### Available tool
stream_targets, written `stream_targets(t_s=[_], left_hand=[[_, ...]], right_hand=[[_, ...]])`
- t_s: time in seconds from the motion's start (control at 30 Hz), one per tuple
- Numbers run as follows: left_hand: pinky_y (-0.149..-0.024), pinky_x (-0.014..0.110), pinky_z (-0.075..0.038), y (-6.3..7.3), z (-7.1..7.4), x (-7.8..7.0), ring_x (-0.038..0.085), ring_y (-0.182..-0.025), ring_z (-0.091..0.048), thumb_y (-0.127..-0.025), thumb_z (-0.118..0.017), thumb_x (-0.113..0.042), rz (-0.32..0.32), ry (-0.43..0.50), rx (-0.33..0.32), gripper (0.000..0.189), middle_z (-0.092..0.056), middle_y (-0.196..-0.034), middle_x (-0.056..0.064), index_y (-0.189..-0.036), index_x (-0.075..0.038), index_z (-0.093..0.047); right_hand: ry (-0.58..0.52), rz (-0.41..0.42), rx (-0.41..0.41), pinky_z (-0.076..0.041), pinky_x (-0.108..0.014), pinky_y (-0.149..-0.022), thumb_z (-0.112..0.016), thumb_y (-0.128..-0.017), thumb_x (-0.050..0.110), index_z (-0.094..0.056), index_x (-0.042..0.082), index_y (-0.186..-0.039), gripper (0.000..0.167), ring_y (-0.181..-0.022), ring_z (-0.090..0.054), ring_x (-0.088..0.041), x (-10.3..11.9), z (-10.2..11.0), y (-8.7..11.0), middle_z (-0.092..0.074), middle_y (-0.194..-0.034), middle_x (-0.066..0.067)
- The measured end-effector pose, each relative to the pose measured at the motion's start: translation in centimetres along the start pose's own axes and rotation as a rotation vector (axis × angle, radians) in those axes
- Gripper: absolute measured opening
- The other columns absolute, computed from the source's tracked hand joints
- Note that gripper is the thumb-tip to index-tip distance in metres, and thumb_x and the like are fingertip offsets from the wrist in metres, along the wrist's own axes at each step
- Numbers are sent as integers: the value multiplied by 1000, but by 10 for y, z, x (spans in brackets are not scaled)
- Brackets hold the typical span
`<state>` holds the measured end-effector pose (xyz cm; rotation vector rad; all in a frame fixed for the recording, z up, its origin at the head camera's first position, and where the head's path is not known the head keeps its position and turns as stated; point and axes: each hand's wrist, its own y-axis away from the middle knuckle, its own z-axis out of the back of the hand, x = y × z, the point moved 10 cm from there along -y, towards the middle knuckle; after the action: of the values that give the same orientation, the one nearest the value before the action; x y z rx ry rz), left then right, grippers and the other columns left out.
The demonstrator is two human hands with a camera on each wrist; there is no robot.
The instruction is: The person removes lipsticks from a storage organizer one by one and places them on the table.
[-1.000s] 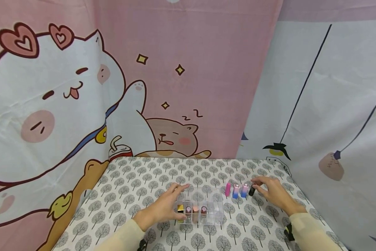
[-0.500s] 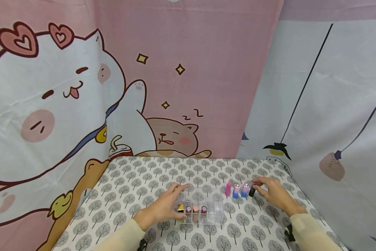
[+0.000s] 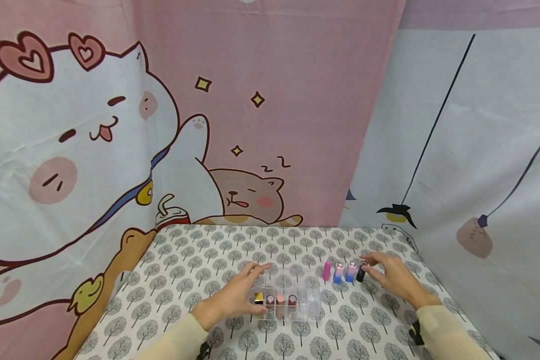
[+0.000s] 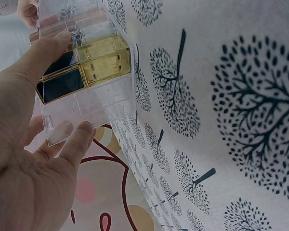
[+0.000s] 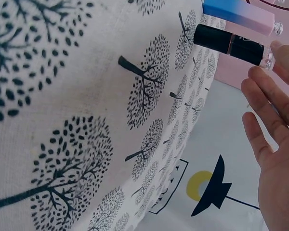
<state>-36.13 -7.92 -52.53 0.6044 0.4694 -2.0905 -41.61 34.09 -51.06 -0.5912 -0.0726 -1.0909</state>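
Note:
A clear acrylic lipstick organizer [image 3: 312, 303] lies on the table with several lipsticks in its left compartments. My left hand [image 3: 234, 297] grips its left end, thumb on the near side and fingers at the far side. In the left wrist view, a gold-and-black lipstick [image 4: 106, 60] stands in the organizer close to the left thumb. My right hand [image 3: 393, 276] is at the top of a black lipstick tube [image 3: 361, 273] standing on the table. In the right wrist view, its fingertips [image 5: 258, 73] pinch the tube's clear knob.
Left of the black tube stand two pink-and-blue lipsticks [image 3: 338, 273] and a bright pink one [image 3: 326, 270]. A tree-print cloth [image 3: 184, 285] covers the table. Cartoon-printed curtains [image 3: 297, 125] hang behind and at both sides.

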Motion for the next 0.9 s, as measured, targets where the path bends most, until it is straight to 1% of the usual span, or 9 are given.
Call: stream_targets(t_s=[0.1, 0.2, 0.33, 0.43, 0.53, 0.67, 0.9], left_hand=[[-102, 37, -71, 0, 0, 1, 11, -110, -68, -85, -105, -35, 0, 2, 1, 124, -56, -160, 8, -184, -41, -30], [-101, 36, -71, -1, 0, 2, 9, -108, -68, -85, -105, -35, -3, 4, 2, 124, -56, -160, 8, -184, -42, -30], [-99, 34, -70, -1, 0, 3, 7, -106, -66, -85, -105, -35, -7, 0, 2, 124, -56, -159, 8, -184, -42, -29], [-99, 32, -69, -2, -1, 4, 5, -105, -65, -85, -105, -35, -6, -2, 2, 124, -57, -159, 8, -184, -42, -29], [-97, 29, -69, -2, 0, 4, 5, -103, -64, -85, -105, -34, -9, 0, 2, 124, -57, -159, 9, -184, -42, -29], [-90, 25, -67, -2, -1, 3, 5, -95, -63, -85, -105, -32, -8, 13, 6, 124, -56, -158, 10, -183, -41, -30], [-90, 21, -64, -2, -2, 5, 6, -97, -65, -85, -104, -32, 5, 10, 6, 124, -56, -160, 10, -184, -42, -30]], right_hand=[[-1, 9, -16, -70, -67, -97, -85, -108, 19, -79, 8, -142, 37, -112, -82, -37, 3, 3, 1, -86, -132, -12], [20, 32, -36, -69, -68, -99, -85, -108, 20, -79, 8, -142, 36, -117, -80, -39, 7, 7, 1, -83, -137, -15], [39, 75, -72, -69, -68, -101, -87, -106, 20, -79, 8, -141, 38, -120, -79, -41, 13, 12, 2, -82, -138, -14], [40, 108, -99, -70, -68, -98, -89, -104, 17, -80, 8, -140, 39, -118, -80, -41, 19, 16, 2, -81, -137, -13], [31, 128, -117, -70, -69, -97, -91, -101, 15, -80, 9, -140, 41, -118, -80, -42, 25, 19, 1, -80, -138, -14], [27, 147, -132, -70, -71, -97, -93, -99, 14, -80, 9, -139, 43, -120, -79, -43, 34, 21, 1, -80, -140, -15], [45, 163, -135, -68, -72, -102, -94, -99, 18, -78, 10, -143, 47, -125, -78, -42, 49, 23, -3, -79, -142, -14]])
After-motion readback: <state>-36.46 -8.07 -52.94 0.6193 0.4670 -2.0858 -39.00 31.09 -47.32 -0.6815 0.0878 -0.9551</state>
